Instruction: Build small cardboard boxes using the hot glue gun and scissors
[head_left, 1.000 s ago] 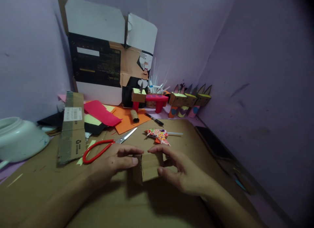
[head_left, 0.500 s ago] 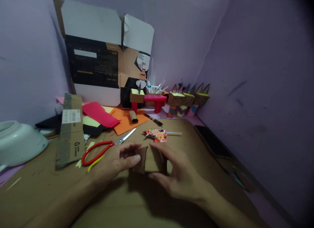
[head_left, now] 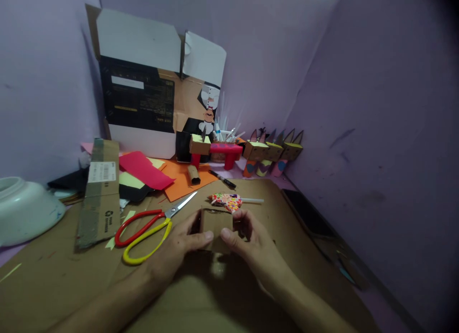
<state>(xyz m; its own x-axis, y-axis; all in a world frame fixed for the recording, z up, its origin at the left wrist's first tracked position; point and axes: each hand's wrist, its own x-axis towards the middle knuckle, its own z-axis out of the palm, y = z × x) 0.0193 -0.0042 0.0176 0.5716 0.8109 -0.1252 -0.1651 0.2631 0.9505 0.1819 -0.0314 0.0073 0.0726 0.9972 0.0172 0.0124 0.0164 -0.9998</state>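
Between my two hands is a small brown cardboard box (head_left: 216, 223), held just above the cardboard-covered table. My left hand (head_left: 179, 242) grips its left side, thumb on the near face and fingers hidden behind. On the opposite side, my right hand (head_left: 256, 242) holds it with the thumb on the same face and the fingers curled along the right edge. Just beyond the box lies a hot glue gun (head_left: 229, 200) with a flowery pattern and a clear glue stick in its back. Scissors (head_left: 168, 218) with one red and one yellow handle rest left of my left hand.
A flattened cardboard strip (head_left: 100, 194), coloured paper (head_left: 147, 170) and a white ceramic bowl (head_left: 27, 213) occupy the left. Behind stand small cardboard animal figures (head_left: 256, 151), a marker (head_left: 222, 179) and an opened box (head_left: 139, 94) against the wall. A dark phone (head_left: 306, 213) lies at right.
The box has turned in my hands, so a flat face now shows toward me. Both thumbs have come onto that face. The view has shifted slightly, uncovering the scissors' yellow handle.
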